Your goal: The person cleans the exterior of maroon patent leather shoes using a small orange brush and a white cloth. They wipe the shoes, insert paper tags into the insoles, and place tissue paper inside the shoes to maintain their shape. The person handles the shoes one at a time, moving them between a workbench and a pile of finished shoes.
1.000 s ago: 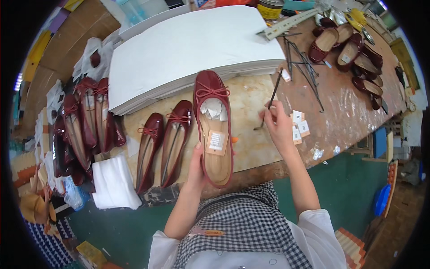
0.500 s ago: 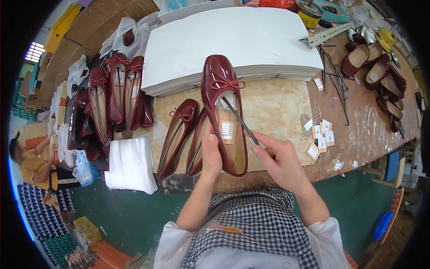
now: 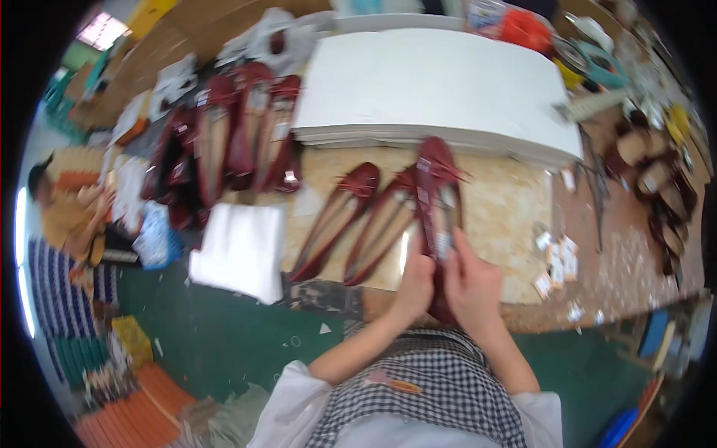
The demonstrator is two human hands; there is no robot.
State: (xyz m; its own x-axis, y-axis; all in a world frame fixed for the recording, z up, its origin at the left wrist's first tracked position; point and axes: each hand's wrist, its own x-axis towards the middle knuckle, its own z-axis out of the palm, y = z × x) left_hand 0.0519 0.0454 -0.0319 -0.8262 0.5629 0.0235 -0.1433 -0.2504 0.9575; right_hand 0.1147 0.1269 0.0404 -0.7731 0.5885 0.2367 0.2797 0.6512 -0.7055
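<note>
Tipped nearer edge-on since the earlier frame: burgundy patent ballet flat [image 3: 427, 198], right hand [image 3: 474, 287] brought in tight. Held over the worktable [image 3: 620, 265]'s near edge, white sheet stack [image 3: 441, 82] beyond, two matching flats [image 3: 358, 183] left. Left hand [image 3: 416, 284] clamped on its side; right thumb at the opening, other right fingers hidden. Best done steady, light pressure, sparing glossy upper and thin bow [image 3: 453, 174].

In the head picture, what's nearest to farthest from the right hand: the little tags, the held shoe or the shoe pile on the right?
1. Held shoe, against the right hand
2. Little tags, on the table to its right
3. Shoe pile, farther right
</note>
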